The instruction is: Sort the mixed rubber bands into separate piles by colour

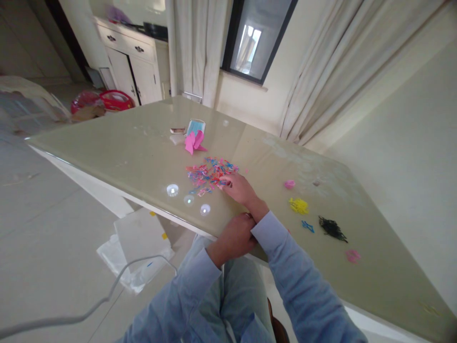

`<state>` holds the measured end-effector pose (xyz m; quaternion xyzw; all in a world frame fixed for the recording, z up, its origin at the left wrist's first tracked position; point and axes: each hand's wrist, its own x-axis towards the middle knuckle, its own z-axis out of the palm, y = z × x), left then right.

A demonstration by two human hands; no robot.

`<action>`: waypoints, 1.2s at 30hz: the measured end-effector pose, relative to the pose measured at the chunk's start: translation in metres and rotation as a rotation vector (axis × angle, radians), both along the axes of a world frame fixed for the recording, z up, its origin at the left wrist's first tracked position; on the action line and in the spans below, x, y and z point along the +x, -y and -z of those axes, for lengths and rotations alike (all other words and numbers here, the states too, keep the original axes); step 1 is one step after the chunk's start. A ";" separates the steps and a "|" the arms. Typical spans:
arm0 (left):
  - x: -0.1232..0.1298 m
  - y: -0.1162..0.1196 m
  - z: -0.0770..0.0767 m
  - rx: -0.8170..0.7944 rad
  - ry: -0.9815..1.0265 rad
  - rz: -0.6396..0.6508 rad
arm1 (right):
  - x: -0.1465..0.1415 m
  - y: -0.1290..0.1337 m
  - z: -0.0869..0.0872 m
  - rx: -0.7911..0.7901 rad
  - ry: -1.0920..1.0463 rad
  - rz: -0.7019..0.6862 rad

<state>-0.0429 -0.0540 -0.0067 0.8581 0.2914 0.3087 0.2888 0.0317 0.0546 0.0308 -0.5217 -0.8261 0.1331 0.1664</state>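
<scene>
A loose pile of small clip-like pieces (pixel 205 174), in pink, red, blue and orange, lies mid-table. At its right edge, my right hand (pixel 241 188) has its fingertips pinched together among the pieces; what they hold is too small to make out. My left hand (pixel 235 238) is at the table's near edge, closed, beside and partly behind my right wrist. Its fingertips are hidden. Sorted by colour to the right are a yellow pile (pixel 299 206), a few blue pieces (pixel 307 226), a black pile (pixel 332 228) and two pink clusters, one far (pixel 289 184) and one near (pixel 353 256).
Behind the mixed pile are a pink folded-paper shape (pixel 194 142), a blue face mask (pixel 196 127) and a small brown-and-white item (pixel 177 130). The glossy table (pixel 143 157) reflects lights. A grey cable (pixel 103 300) and white sheets (pixel 143 238) are down to the left.
</scene>
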 end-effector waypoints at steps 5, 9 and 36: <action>0.001 -0.002 0.000 0.009 0.003 -0.004 | -0.002 -0.012 0.000 0.016 0.074 -0.077; 0.000 -0.001 0.000 0.013 -0.022 -0.010 | -0.002 -0.017 0.003 0.021 0.089 -0.098; 0.000 0.000 -0.002 -0.008 -0.060 -0.041 | -0.004 -0.011 0.001 0.048 -0.055 -0.036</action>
